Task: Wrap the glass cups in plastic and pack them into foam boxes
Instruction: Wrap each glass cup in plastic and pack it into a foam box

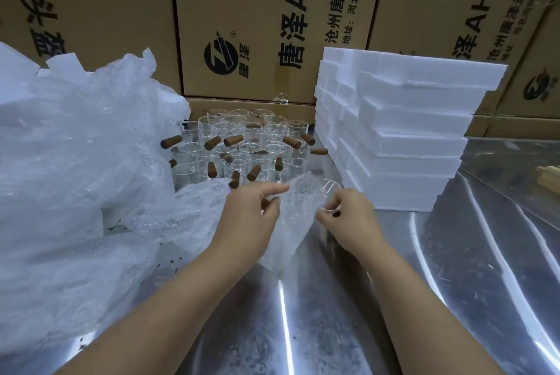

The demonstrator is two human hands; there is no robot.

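While pinching plastic sheet (295, 214) in left hand (251, 214) and gripping glass cup (329, 189) in right hand (351, 217), best to roll cup toward sheet at nine o'clock.

White, clear and tan over silver steel

The foam boxes (403, 135) are plain white. The glass cups (242, 144) are clear with reddish-brown handles, as is the held cup (331, 189). The bubble-wrap sheet (295, 214) is milky translucent and dotted with small bubbles, like the heaped wrap (75, 168). The cartons (242, 10) are tan with black characters and a round black logo. The worktop (333, 314) is silvery grey, streaked with white glare.
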